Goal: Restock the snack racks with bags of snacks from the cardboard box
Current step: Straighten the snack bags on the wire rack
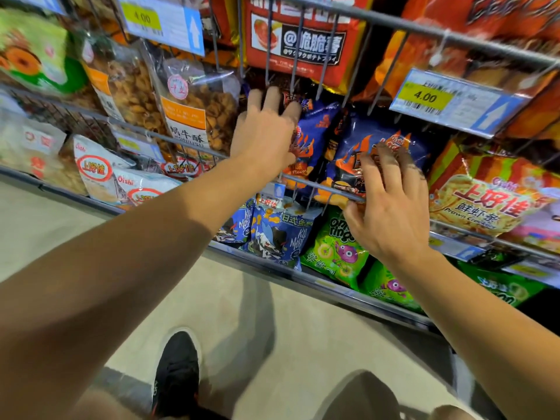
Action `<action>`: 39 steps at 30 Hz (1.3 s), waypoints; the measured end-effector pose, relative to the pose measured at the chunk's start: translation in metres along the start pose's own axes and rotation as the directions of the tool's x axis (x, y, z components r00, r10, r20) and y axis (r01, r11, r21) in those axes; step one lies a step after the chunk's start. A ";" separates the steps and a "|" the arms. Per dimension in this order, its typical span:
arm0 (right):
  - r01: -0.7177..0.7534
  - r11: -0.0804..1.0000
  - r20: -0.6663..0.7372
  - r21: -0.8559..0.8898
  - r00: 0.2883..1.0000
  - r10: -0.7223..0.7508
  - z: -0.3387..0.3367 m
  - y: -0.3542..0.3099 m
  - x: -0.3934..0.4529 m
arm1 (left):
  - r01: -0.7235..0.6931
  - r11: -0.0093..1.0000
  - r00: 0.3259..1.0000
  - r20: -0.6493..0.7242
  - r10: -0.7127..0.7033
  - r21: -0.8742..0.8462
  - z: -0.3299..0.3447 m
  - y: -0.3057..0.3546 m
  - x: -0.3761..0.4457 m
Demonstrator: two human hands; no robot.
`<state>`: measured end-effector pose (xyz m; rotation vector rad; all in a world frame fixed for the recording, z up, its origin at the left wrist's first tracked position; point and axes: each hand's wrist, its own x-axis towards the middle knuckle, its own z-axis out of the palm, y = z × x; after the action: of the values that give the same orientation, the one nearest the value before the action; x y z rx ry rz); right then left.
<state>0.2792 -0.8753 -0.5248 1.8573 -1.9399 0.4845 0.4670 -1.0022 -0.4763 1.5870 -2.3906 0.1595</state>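
Note:
Dark blue snack bags with orange flames [348,147] stand in the middle wire rack [306,180]. My left hand [266,128] reaches into that rack, its spread fingers pressing flat against the left blue bag [315,128]. My right hand [391,204] lies over the front of the right blue bag, fingers straight on the bag and thumb near the rack's front wire. Neither hand curls round a bag. The cardboard box is out of view.
Clear bags of brown snacks [194,107] fill the rack to the left, prawn cracker bags [485,201] the right. Green [336,247] and blue [272,234] bags sit in the rack below. Yellow price tags [424,97] hang overhead. My black shoe [177,374] stands on the beige floor.

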 end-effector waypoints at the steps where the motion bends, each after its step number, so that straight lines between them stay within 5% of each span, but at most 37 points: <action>1: -0.014 1.000 0.008 -0.008 1.000 0.014 -0.001 0.001 -0.001 | -0.033 0.999 0.999 -0.028 0.033 -0.005 0.003 -0.003 -0.006; 9: 0.031 1.000 0.044 0.002 0.999 -0.031 0.003 0.006 -0.012 | -0.189 0.982 0.979 -0.072 0.189 -0.002 0.006 0.002 0.003; 13: 0.039 0.999 0.067 0.007 0.997 -0.039 0.004 0.002 -0.008 | -0.089 0.996 0.995 0.045 0.087 0.031 0.010 0.001 0.021; 17: 0.025 1.000 0.086 0.006 0.996 -0.026 0.005 0.000 -0.005 | -0.139 0.985 0.987 0.095 0.129 0.106 -0.002 0.000 0.028; 21: 0.030 1.000 0.110 -0.008 0.993 -0.029 0.005 0.000 -0.003 | -0.038 0.999 0.994 0.099 0.038 -0.004 0.009 -0.003 0.022; 24: 0.034 0.999 0.109 -0.012 0.994 -0.033 0.004 0.001 -0.001 | 0.008 0.999 1.000 0.026 -0.007 -0.034 0.006 0.004 0.013; 28: 0.035 0.999 0.092 0.004 0.995 -0.035 0.004 -0.001 -0.003 | -0.089 0.991 0.937 -0.345 0.049 -0.101 0.014 0.010 -0.025; 33: 0.026 1.000 0.099 0.013 0.995 -0.027 0.003 -0.003 -0.002 | -0.001 0.980 0.987 0.159 0.033 -0.197 0.029 0.014 -0.018; 39: 0.055 0.997 0.084 0.052 0.995 -0.059 -0.001 0.002 0.002 | 0.003 0.985 0.981 0.193 0.031 -0.172 0.028 0.017 -0.016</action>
<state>0.2771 -0.8761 -0.5232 1.9885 -1.9397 0.4460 0.4524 -0.9877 -0.5065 1.5704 -2.4825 -0.2045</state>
